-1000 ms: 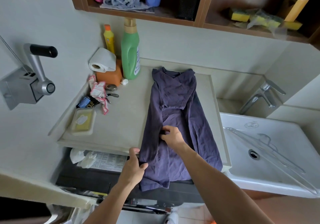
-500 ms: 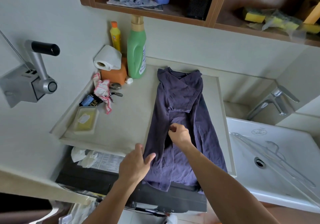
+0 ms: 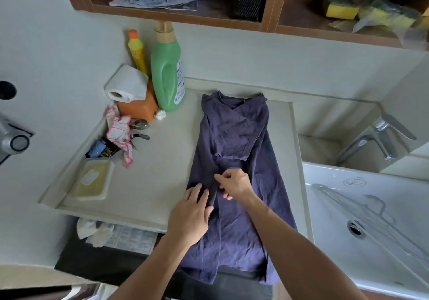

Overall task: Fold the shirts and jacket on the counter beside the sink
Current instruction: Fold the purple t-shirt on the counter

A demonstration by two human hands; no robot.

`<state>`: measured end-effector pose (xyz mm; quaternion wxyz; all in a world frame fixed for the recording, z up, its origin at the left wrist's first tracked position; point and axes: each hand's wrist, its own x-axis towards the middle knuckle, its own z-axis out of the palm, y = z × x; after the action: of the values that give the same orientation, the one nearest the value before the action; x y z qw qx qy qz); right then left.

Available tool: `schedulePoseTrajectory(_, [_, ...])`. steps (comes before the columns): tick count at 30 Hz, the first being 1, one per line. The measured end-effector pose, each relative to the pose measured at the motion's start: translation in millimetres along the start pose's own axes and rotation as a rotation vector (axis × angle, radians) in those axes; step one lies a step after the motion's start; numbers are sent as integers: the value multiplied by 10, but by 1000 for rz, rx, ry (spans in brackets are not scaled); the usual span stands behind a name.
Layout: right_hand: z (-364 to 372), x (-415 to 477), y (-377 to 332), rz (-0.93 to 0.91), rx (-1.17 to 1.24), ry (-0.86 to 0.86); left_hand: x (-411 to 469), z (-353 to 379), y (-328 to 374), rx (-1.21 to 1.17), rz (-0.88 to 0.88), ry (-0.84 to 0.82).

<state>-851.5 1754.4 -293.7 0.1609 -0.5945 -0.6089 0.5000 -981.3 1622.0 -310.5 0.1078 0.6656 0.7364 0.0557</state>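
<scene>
The purple shirt (image 3: 234, 135) lies lengthwise on the surface (image 3: 162, 172), hem drooping off the near edge. The left hand (image 3: 192, 214) presses it with straight fingers; the right hand (image 3: 235, 183) pinches the middle fold. The cloth looks light and limp, best gripped at the hem corners.

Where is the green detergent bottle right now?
In the head view, the green bottle stands upright at the back left of the counter, by the wall: yellow bottle just left, orange container at its base, purple shirt to the right.
</scene>
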Motion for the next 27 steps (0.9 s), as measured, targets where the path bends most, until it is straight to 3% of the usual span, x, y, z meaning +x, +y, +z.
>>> schedulePoseTrajectory(5, [-395, 254, -23, -370, -280, 372, 101, 24, 78, 107, -4, 57])
schedulePoseTrajectory(7, [-519, 383, 72, -476, -418, 427, 134, 81, 60, 100, -15, 43])
schedulePoseTrajectory(12, [-438, 578, 421, -369, -789, 254, 252, 147, 0, 104, -30, 32])
schedulePoseTrajectory(18, [-387, 837, 292, -296, -917, 183, 475, 139, -55, 115, -46, 40])
schedulePoseTrajectory(21, [-403, 851, 248, -278, -924, 152, 701, 12, 8, 59, -90, 124])
schedulePoseTrajectory(24, [-451, 830, 230, -222, -900, 158, 997, -133, 77, -4, 56, 185])
schedulePoseTrajectory(27, [-531, 859, 224, -138, -875, 190, 1239, -169, 44, 43, 210, 56])
